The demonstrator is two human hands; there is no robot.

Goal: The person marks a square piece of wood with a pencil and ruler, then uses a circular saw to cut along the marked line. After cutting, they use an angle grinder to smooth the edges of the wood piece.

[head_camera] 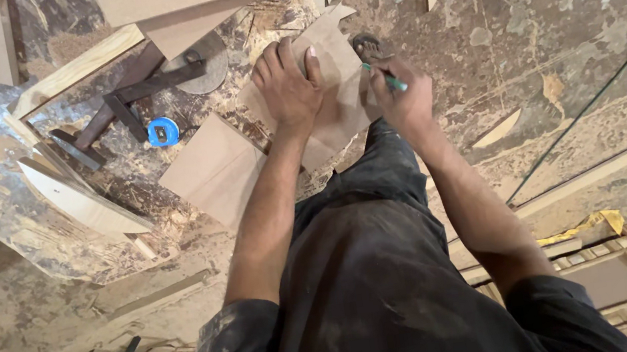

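Cardboard template (pixel 333 76) lay flat on the worn counter (pixel 555 47), just right of a plain square board (pixel 216 169). The left hand (pixel 287 83) pressed down on the template with fingers spread and flat, gripping nothing. The right hand (pixel 400 96) was closed around a green pencil (pixel 388 79), its tip at the template's right edge. A blue tape measure (pixel 162 131) sat left of the template.

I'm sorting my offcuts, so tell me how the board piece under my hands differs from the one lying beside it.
The board piece under the hands has a notched, stepped outline; the piece beside it is a plain rectangle. The first is pinned flat by the left hand while the right hand holds a green pencil over it; the second lies untouched. Both are thin, pale brown and flat.
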